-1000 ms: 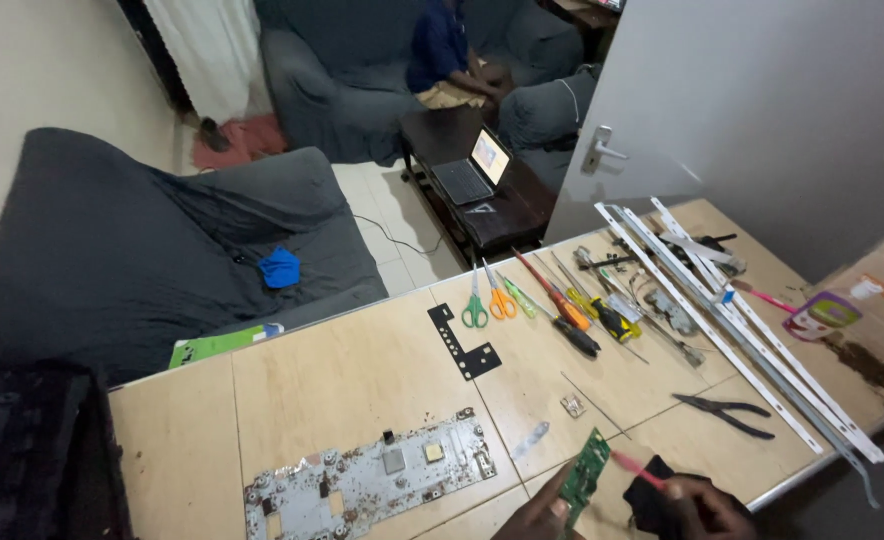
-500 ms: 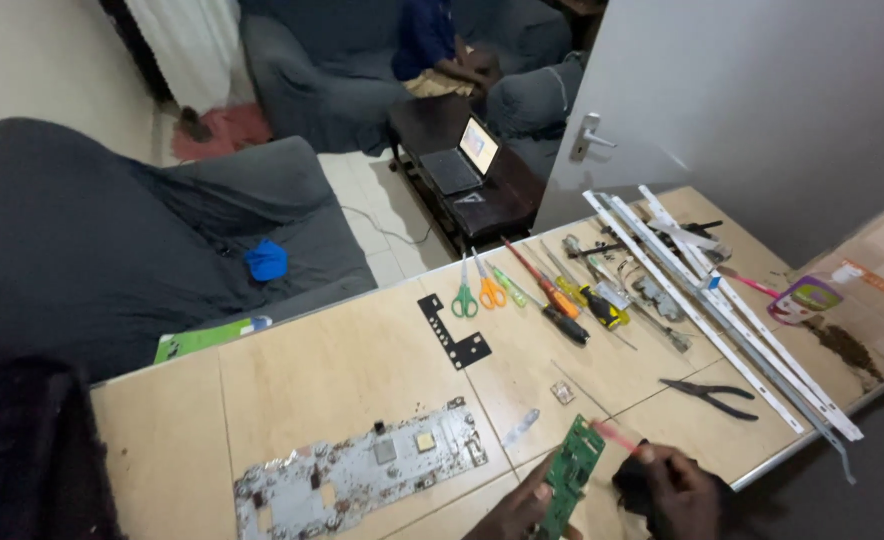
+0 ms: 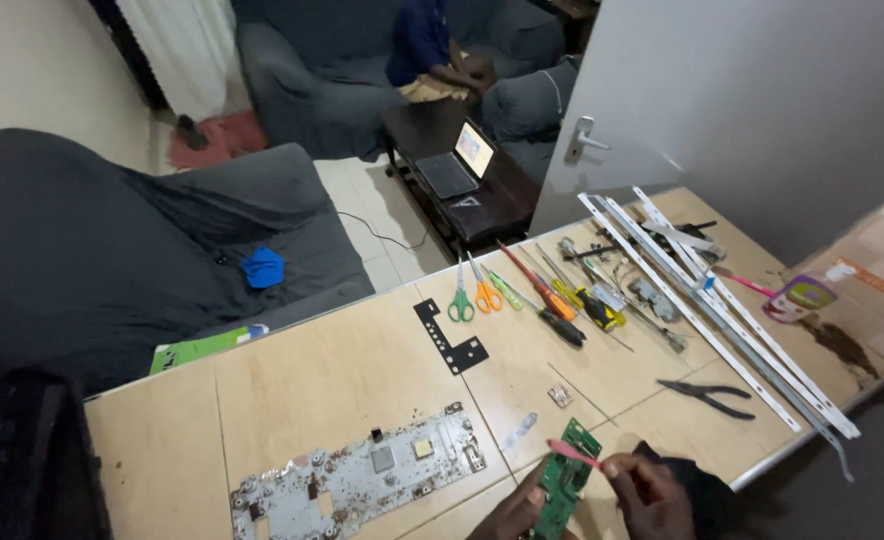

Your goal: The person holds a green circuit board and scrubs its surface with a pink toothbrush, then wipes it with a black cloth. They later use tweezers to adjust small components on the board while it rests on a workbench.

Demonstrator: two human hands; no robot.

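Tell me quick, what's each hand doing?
Left hand: closed, holding the green circuit board.
Right hand: closed, pinching a thin pink tool.

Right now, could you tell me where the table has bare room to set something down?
The widest bare patch lies between the black bracket, the metal plate and the table's left edge. A smaller patch sits between the black pliers and the green circuit board. It is crowded around the scissors, screwdrivers and white strips.

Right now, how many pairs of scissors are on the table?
2. The green-handled scissors and the orange-handled scissors lie side by side near the table's far edge, beside the screwdrivers. More may hide in the tool clutter.
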